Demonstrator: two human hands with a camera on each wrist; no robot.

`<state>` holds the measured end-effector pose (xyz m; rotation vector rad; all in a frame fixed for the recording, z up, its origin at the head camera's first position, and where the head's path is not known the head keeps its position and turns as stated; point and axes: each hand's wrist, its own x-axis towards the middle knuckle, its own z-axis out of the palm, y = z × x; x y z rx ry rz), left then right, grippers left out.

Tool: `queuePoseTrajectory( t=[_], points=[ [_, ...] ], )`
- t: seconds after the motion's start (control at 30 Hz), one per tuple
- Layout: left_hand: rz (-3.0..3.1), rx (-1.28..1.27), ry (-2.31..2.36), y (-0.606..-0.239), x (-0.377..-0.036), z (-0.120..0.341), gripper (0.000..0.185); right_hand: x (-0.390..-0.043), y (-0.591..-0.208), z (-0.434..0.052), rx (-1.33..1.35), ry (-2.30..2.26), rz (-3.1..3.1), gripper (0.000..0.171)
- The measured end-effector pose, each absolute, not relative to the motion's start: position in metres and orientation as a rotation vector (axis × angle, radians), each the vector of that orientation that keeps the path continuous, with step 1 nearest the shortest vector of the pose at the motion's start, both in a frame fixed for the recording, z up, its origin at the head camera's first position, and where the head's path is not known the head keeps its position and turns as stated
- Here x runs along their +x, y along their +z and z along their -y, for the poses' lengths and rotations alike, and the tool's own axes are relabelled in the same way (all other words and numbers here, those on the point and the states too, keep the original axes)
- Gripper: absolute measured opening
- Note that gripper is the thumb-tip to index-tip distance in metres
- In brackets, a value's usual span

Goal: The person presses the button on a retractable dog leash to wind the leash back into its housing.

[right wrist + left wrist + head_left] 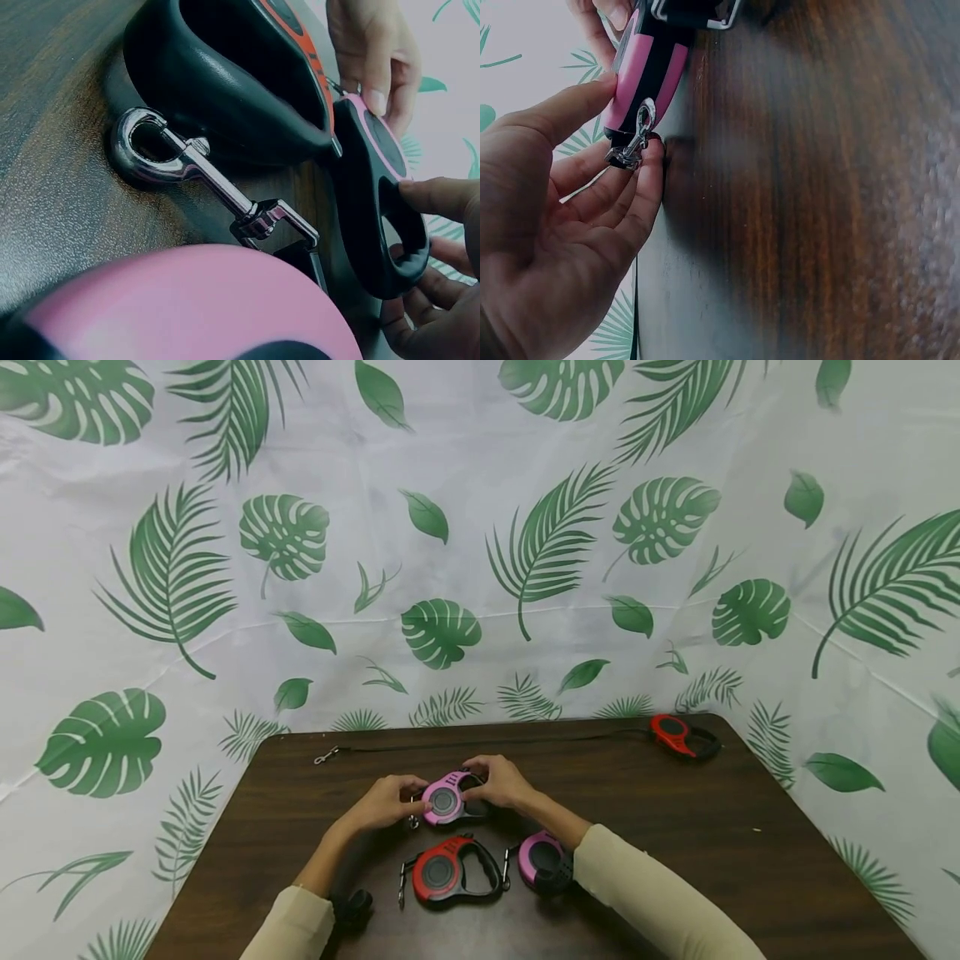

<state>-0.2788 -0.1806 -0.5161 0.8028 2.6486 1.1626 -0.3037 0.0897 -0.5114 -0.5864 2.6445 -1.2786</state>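
Observation:
Both of my hands are on a pink and black retractable dog leash (442, 804) near the middle of the table. My left hand (386, 802) pinches its front end, the thumb on the casing and the fingertips beneath, by a metal clip (643, 124) seen in the left wrist view. At the loop handle, my right hand (501, 782) grips with its thumb on the near side and fingers round the back. Closer to me lie a red retractable leash (437, 872) and a second pink one (542, 860), partly behind the right forearm.
Another red leash (670, 733) lies at the back right, its black cord (487, 744) stretched left along the table's far edge to a metal clip (326, 756). Beside the left sleeve is a black object (352, 908). A leaf-print cloth (480, 552) hangs behind the table.

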Motion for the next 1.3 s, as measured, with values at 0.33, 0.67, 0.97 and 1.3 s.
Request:
queuePoseTrajectory(
  t=[0.33, 0.67, 0.97, 1.3],
  points=[
    [-2.637, 0.794, 1.141, -0.517, -0.277, 0.18, 0.041, -0.304, -0.513, -0.092, -0.556, -1.237, -2.637, 0.052],
    [-2.618, 0.801, 1.148, -0.514, -0.276, 0.182, 0.041, -0.304, -0.508, -0.099, -0.62, -1.17, -2.648, 0.05],
    [-2.698, 0.798, 1.216, -0.513, -0.278, 0.202, 0.039, -0.309, -0.5, -0.125, -0.72, -1.131, -2.636, 0.052],
    [-2.857, 0.804, 1.204, -0.506, -0.278, 0.225, 0.037, -0.312, -0.484, -0.164, -0.798, -1.097, -2.636, 0.056]
  ],
)
